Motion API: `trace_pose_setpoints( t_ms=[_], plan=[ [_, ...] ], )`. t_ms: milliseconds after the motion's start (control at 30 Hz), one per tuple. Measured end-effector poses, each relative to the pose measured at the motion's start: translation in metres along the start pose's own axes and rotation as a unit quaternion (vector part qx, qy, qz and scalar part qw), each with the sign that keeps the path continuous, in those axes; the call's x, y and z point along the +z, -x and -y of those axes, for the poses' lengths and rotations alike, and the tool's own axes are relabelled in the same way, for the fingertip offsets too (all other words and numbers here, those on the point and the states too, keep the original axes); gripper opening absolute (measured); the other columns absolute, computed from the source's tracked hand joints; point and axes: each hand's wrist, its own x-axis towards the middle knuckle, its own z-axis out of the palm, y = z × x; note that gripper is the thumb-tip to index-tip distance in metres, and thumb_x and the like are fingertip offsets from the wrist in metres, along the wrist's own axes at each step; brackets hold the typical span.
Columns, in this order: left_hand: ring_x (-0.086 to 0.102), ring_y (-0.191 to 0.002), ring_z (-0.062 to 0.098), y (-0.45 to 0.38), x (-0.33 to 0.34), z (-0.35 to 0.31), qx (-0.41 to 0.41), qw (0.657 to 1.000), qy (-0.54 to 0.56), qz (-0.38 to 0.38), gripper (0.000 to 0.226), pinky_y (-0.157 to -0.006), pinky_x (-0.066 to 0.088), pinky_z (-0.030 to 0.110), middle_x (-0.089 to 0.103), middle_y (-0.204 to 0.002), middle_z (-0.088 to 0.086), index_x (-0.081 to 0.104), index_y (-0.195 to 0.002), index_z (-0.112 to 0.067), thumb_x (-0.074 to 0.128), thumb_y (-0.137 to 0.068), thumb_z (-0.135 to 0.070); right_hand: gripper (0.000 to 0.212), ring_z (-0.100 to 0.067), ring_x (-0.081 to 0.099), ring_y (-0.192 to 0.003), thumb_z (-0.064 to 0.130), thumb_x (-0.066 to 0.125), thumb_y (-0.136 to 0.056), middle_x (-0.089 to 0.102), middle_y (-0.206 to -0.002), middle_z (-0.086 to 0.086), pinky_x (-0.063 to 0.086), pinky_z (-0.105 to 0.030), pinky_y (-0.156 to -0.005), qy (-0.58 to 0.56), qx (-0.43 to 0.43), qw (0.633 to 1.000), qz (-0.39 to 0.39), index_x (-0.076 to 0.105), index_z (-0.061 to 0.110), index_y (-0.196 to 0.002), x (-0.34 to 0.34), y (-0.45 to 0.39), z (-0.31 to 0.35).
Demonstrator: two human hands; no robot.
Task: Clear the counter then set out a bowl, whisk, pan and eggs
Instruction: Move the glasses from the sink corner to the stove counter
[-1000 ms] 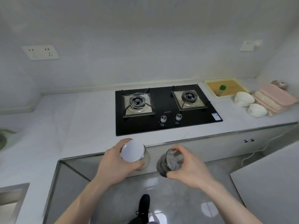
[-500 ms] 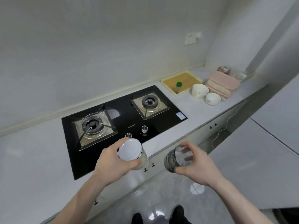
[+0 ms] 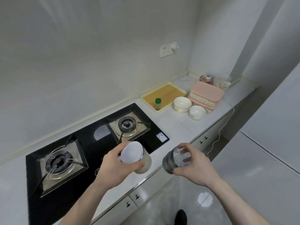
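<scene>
The left hand (image 3: 116, 166) is clamped around a pale jar with a white round lid (image 3: 134, 155), and the right hand (image 3: 193, 168) is wrapped around a dark glass jar with a clear lid (image 3: 174, 159); both are lifted off the white counter (image 3: 181, 127), presumably being cleared away. At two o'clock, well apart, stand two white ceramic bowls (image 3: 182, 103), a yellow tray (image 3: 168, 90) with a green-capped bottle (image 3: 158, 103), and stacked pink-lidded boxes (image 3: 206, 95). The black glass gas hob (image 3: 90, 146) lies at ten o'clock; nothing blocks the way, and no whisk, pan or eggs show.
</scene>
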Motion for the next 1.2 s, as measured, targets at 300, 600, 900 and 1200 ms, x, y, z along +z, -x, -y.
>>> trace_pose_setpoints(
  t_ms=[300, 600, 900, 1200],
  plan=[
    [0.063, -0.109, 0.011, -0.08, 0.072, -0.057, -0.016, 0.999, 0.023, -0.026, 0.069, -0.08, 0.057, 0.026, 0.067, -0.115, -0.019, 0.065, -0.12, -0.045, 0.095, -0.058, -0.041, 0.08, -0.007, 0.063, -0.095, 0.054, 0.078, -0.05, 0.056, -0.115, 0.022, 0.043, -0.025, -0.076, 0.013, -0.002, 1.0, 0.018, 0.045, 0.049, -0.123, -0.084, -0.089, -0.056],
    [0.057, -0.1, -0.012, -0.138, 0.09, -0.083, -0.018, 1.0, 0.014, -0.01, 0.062, -0.072, 0.05, 0.014, 0.063, -0.108, -0.033, 0.064, -0.111, -0.048, 0.096, -0.059, -0.036, 0.081, -0.004, 0.063, -0.095, 0.053, 0.08, -0.052, 0.057, -0.115, 0.021, 0.048, -0.025, -0.079, -0.016, 0.006, 1.0, 0.015, 0.046, 0.046, -0.125, -0.109, -0.161, -0.066],
    [0.058, -0.098, -0.012, -0.204, 0.079, -0.083, -0.008, 0.999, 0.035, -0.025, 0.062, -0.078, 0.047, 0.017, 0.065, -0.106, -0.032, 0.064, -0.109, -0.049, 0.097, -0.058, -0.036, 0.084, -0.005, 0.064, -0.095, 0.059, 0.083, -0.046, 0.056, -0.112, 0.024, 0.054, -0.031, -0.086, 0.007, 0.002, 1.0, 0.011, 0.044, 0.052, -0.12, -0.117, -0.236, -0.06],
    [0.06, -0.105, -0.006, -0.226, 0.067, -0.073, -0.04, 0.993, -0.013, -0.107, 0.08, -0.092, 0.053, 0.027, 0.061, -0.111, -0.039, 0.06, -0.12, -0.049, 0.095, -0.048, -0.052, 0.086, -0.005, 0.064, -0.097, 0.062, 0.082, -0.044, 0.057, -0.111, 0.025, 0.052, -0.029, -0.084, 0.044, -0.061, 0.996, 0.054, 0.05, 0.046, -0.122, -0.115, -0.336, -0.033]
  ],
)
